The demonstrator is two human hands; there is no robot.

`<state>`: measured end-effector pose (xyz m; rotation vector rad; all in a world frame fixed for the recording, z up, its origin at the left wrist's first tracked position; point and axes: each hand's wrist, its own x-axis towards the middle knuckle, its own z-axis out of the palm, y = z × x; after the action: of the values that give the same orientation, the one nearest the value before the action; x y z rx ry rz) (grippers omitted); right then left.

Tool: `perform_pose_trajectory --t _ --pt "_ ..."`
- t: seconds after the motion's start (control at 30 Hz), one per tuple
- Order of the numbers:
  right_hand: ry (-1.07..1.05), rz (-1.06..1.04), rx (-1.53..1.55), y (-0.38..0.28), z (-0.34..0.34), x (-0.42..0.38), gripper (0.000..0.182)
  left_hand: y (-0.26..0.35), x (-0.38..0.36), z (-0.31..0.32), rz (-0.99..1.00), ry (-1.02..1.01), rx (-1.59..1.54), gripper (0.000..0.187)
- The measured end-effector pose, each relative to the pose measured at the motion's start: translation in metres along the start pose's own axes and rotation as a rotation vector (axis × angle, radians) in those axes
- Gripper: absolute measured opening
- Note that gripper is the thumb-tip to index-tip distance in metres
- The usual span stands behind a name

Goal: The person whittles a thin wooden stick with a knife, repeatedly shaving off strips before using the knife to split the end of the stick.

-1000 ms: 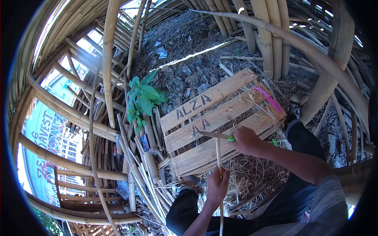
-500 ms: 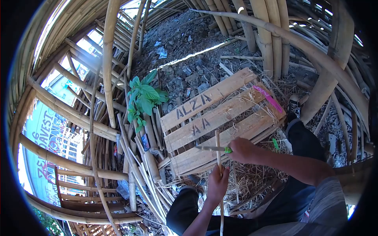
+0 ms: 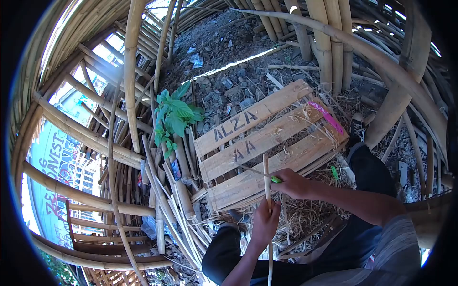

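Observation:
A thin bamboo strip (image 3: 266,178) stands nearly upright in front of me, with my left hand (image 3: 265,221) wrapped round it below its upper end. My right hand (image 3: 292,183) is closed round the green handle of a knife (image 3: 253,170). The blade points left and crosses the strip close to its top; whether it cuts into the strip cannot be made out. Just beyond both hands lies a slatted wooden crate (image 3: 253,143) with dark lettering and a pink strip at its right corner.
Bamboo shavings (image 3: 305,224) cover the ground between my legs. Split bamboo strips (image 3: 183,229) lie left of the crate, near a leafy plant (image 3: 176,117). Thick bamboo poles (image 3: 329,47) stand at the back right, and a bamboo lattice wall (image 3: 86,195) runs along the left.
The knife blade has turned, its tip now angled up and away to the left. My right hand has shifted slightly left, and the strip's top sits a little higher.

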<state>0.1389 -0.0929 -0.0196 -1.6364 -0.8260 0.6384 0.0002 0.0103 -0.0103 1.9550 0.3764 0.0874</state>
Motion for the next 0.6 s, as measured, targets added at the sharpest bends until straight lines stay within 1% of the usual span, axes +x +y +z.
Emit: perform_pose_trajectory --t 0.03,0.1,0.13,0.23,0.27,0.3,0.33,0.37,0.4,0.43,0.47,0.5,0.53,0.6 --pt "-0.006 0.005 0.001 0.002 0.002 0.001 0.026 0.002 -0.001 0.0 -0.007 0.002 -0.004 0.018" --pt "0.021 0.013 0.366 0.002 0.0 0.005 0.017 0.01 -0.001 -0.002 -0.024 -0.032 -0.031 0.018" --pt "-0.075 0.141 0.562 -0.003 -0.009 0.004 0.009 0.008 -0.001 -0.002 -0.022 -0.031 -0.031 0.018" --pt "-0.093 0.153 0.54 -0.007 -0.019 0.007 0.01 0.004 0.001 -0.003 -0.044 -0.034 -0.05 0.019" --pt "-0.055 0.137 0.432 -0.01 -0.018 0.009 0.014 0.007 0.0 -0.004 -0.037 -0.065 -0.046 0.018" --pt "-0.054 0.137 0.433 -0.009 -0.016 0.009 0.014 0.008 0.0 -0.004 -0.031 -0.096 -0.042 0.018" --pt "0.02 0.103 0.356 -0.005 -0.012 0.01 0.016 0.008 0.001 -0.004 -0.032 -0.097 -0.042 0.018" --pt "0.091 0.069 0.279 -0.001 -0.009 0.011 0.018 0.008 0.001 -0.002 -0.094 -0.129 -0.099 0.017" --pt "0.086 0.07 0.28 0.003 -0.008 0.012 0.018 0.008 0.001 -0.002 -0.157 -0.159 -0.156 0.017" --pt "0.131 0.053 0.24 0.006 -0.008 0.013 0.018 0.01 0.001 -0.003 -0.159 -0.154 -0.157 0.017" --pt "0.177 0.034 0.199 0.007 -0.008 0.014 0.018 0.013 0.002 -0.003 -0.292 -0.213 -0.384 0.017" --pt "0.174 0.031 0.198 0.007 -0.01 0.014 0.018 0.015 0.002 -0.004 -0.422 -0.272 -0.612 0.017" --pt "0.21 0.039 0.183 0.0 -0.012 0.013 0.019 0.015 0.003 -0.005 -0.419 -0.271 -0.612 0.017" --pt "0.25 0.045 0.167 -0.01 -0.018 0.012 0.019 0.013 0.003 -0.006 -0.453 -0.323 -0.753 0.019"
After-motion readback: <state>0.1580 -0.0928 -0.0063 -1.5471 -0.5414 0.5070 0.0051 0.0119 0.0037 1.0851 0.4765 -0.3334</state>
